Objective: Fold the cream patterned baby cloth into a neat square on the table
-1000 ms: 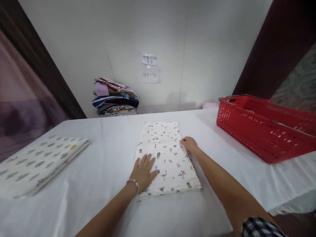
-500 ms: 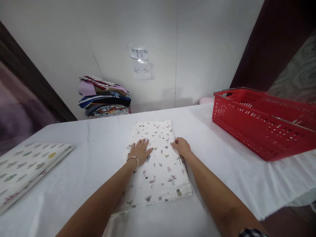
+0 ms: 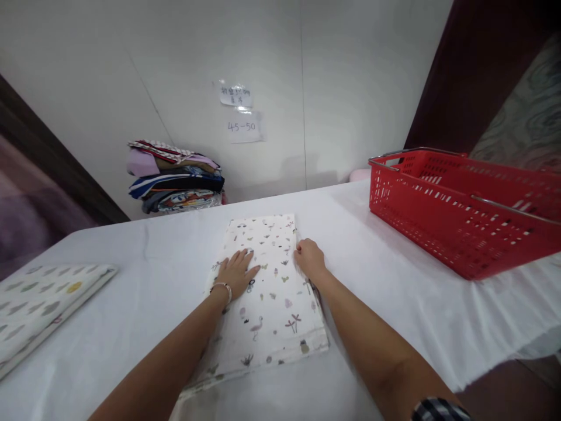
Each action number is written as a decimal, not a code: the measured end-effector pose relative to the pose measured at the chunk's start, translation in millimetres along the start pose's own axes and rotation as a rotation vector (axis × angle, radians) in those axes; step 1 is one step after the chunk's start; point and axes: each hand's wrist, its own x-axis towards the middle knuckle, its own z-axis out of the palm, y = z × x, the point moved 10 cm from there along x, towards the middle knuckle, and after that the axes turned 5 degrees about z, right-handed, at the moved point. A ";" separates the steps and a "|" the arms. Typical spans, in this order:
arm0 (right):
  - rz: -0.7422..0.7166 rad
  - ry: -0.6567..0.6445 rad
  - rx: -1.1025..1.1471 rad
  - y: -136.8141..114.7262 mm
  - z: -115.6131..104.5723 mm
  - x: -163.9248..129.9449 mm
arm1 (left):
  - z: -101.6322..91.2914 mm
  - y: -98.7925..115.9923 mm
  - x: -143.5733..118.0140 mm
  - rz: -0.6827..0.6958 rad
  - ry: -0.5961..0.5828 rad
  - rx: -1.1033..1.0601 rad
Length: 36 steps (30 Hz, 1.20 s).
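Observation:
A folded white cloth [image 3: 274,304], printed with small flamingos, palm trees and plants, lies lengthwise before me. My left hand [image 3: 236,273], a bracelet at its wrist, rests flat on the cloth's left half with the fingers spread. At the right long edge, my right hand [image 3: 311,257] is closed, its fingers curled and pinching that edge; the fingertips are partly hidden. The cloth's lower left part is partly covered by my left forearm.
The white-covered table [image 3: 350,234] carries another folded cloth [image 3: 48,298] with cloud shapes at the left and a red plastic basket [image 3: 438,216] at the right. Behind the table's far edge rises a stack of folded fabrics [image 3: 177,178]. Paper signs [image 3: 243,127] hang on the wall.
My view has turned slightly, so everything sits a little further left. Both hands keep about the same places on the cloth, the left one flat and the right one at the edge.

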 end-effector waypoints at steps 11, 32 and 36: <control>0.074 -0.168 0.273 8.9 11.9 5.0 | -3.0 1.0 -1.3 -0.018 -0.012 -0.020; 0.200 -0.109 0.438 38.8 12.7 16.4 | -20.8 -7.6 0.5 -0.104 0.053 -0.018; 0.205 -0.109 0.468 42.6 16.0 19.4 | -20.1 -28.3 9.3 -0.223 0.064 0.028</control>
